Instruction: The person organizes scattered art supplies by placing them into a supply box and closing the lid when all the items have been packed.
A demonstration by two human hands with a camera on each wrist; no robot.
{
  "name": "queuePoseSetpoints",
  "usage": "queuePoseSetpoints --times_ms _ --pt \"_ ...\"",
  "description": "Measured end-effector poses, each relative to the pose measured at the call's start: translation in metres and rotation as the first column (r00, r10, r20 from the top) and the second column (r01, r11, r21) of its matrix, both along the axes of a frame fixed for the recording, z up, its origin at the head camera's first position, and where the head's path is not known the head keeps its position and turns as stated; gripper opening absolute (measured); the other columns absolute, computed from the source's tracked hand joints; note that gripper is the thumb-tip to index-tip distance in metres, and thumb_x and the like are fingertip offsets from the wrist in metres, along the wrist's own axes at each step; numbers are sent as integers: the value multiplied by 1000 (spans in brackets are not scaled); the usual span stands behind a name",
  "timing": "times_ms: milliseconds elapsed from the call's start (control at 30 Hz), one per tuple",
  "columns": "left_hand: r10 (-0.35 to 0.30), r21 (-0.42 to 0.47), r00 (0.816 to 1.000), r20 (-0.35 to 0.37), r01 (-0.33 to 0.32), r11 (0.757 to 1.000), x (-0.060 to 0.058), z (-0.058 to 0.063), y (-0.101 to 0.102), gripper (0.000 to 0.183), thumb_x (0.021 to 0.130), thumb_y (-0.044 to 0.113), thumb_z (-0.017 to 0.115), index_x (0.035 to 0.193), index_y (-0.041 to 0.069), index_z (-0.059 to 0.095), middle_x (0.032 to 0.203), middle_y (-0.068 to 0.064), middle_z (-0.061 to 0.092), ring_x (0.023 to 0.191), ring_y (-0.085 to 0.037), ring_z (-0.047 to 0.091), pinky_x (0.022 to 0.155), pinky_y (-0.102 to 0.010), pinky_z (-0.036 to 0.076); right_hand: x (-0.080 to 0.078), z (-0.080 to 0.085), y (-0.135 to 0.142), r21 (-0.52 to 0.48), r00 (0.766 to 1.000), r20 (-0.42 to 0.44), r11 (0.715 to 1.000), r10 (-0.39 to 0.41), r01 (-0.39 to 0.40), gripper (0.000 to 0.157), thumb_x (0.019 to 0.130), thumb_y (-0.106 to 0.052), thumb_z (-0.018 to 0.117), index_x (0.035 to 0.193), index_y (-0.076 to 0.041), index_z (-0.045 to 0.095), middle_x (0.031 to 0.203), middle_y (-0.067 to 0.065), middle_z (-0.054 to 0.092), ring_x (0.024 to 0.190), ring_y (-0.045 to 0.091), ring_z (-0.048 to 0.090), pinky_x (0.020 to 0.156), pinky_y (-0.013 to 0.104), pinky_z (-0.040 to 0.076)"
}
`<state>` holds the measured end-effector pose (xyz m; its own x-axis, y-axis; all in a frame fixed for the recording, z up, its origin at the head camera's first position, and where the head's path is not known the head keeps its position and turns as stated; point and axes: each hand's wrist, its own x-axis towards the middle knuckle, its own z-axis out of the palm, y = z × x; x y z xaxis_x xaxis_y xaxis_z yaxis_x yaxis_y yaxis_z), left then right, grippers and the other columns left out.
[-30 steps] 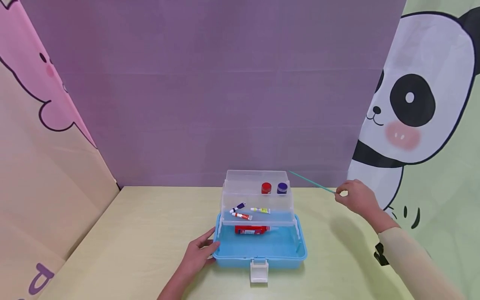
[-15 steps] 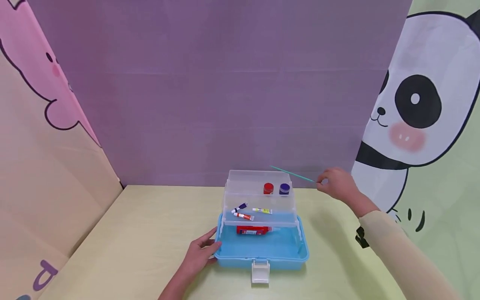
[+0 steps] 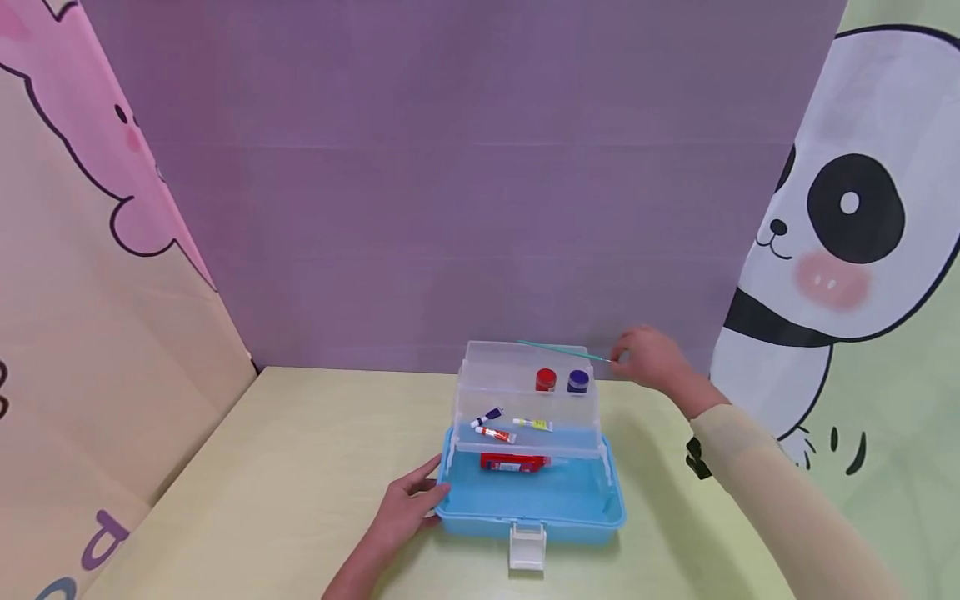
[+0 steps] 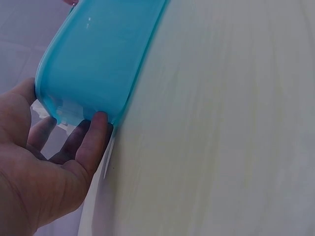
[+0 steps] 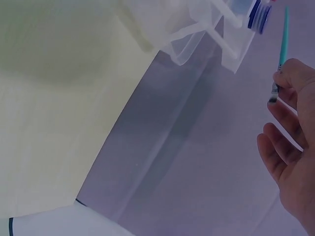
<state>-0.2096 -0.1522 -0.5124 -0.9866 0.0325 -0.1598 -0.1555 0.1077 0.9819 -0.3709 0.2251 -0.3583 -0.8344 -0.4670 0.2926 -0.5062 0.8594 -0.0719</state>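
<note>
A blue storage box [image 3: 536, 530] with clear fold-out trays [image 3: 525, 446] stands open on the table. At its left end my left hand [image 3: 402, 504] steadies it, thumb at the rim and fingers bent against the wall, as the left wrist view [image 4: 54, 167] also shows. My right hand [image 3: 651, 360] pinches a paintbrush [image 3: 562, 349] near its dark bristles, close to the metal ferrule. The brush's teal handle points left, above the upper tray. Two jars, one red [image 3: 546, 380] and one purple [image 3: 578, 382], sit in that tray.
Small paint tubes, purple [image 3: 487, 417], red-orange [image 3: 496, 435] and yellow [image 3: 533, 424], lie in the lower tray. A red bottle [image 3: 513, 462] lies in the base. The white latch [image 3: 527, 547] hangs at the front. A purple cloth [image 3: 480, 208] rises behind the table [image 3: 322, 442].
My right hand has moved left and a little up with the paintbrush, bringing the handle over the upper tray. The left hand stays on the box; the head view has turned slightly left.
</note>
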Motion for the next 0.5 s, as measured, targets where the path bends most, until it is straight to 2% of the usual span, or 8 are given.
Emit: queuePoseSetpoints --times_ms 133,333,500 --pt "-2 1 1000 5 2 1000 0 -1 0 58 81 32 62 134 23 39 110 -16 46 87 -23 57 66 -39 51 -4 1 -13 -4 1000 20 1000 24 -24 10 76 -23 64 77 -17 72 88 0 62 87 22 51 70 40 47" --pt "0 -17 1000 8 0 1000 0 0 0 58 82 33 62 134 23 38 111 -15 46 87 -23 56 66 -38 51 -8 6 -29 18 998 61 1000 -1 0 10 75 -25 63 75 -20 71 93 1 61 93 24 49 61 36 48" --pt "-12 -8 1000 11 12 1000 1 2 -1 59 81 32 62 135 22 38 111 -15 47 89 -25 56 67 -40 51 -13 9 -43 42 995 102 999 5 -10 8 75 -24 63 75 -21 70 92 0 60 91 23 50 63 36 48"
